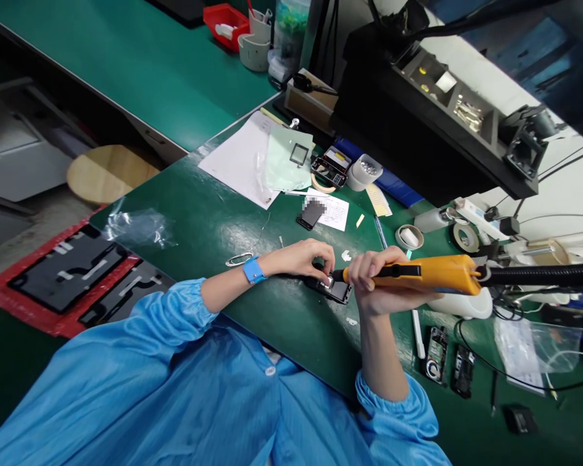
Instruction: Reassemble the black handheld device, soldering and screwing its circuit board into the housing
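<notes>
My right hand (376, 281) is wrapped round an orange electric screwdriver (437, 274) with a black lever strip. Its black tip points down and left at a small dark device (339, 289) lying near the table's front edge. Whether the tip touches it, I cannot tell. My left hand (308, 257) wears a blue wristband (253, 270). Its bent fingers press together at the left end of the same device, by a small silvery part; what they pinch is hidden. A thick black ribbed cord (539, 275) runs from the screwdriver's rear to the right.
Beyond my hands lie a dark rectangular panel (311, 214) and paper sheets (236, 158). A white cup of small metal parts (365, 171) stands farther back. To the right are an opened handset with its circuit board (436, 355) and a black casing (463, 370). A clear plastic bag (138, 226) lies left.
</notes>
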{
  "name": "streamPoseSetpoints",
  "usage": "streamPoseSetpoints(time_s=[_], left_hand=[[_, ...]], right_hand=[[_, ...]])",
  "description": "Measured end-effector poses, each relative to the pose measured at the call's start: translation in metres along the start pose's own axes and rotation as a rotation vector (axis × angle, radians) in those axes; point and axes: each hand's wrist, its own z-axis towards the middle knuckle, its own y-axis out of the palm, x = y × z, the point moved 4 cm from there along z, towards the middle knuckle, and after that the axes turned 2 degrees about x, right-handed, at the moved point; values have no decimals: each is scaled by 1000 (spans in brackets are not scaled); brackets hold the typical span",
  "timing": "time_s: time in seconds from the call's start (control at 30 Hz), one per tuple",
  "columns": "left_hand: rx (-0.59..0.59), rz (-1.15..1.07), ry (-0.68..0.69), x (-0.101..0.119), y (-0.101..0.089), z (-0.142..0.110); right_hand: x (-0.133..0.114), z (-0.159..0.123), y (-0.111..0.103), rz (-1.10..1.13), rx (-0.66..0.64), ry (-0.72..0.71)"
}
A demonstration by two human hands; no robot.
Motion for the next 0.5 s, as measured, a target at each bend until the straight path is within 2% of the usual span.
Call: streamPoseSetpoints(time_s=[0.3, 0.5], left_hand=[[35, -90, -4, 5, 9, -1], [43, -102, -14, 8, 26, 4]], right_hand=[[-6, -3, -6, 54, -23, -4], [-18, -10, -16, 50, -34, -11]])
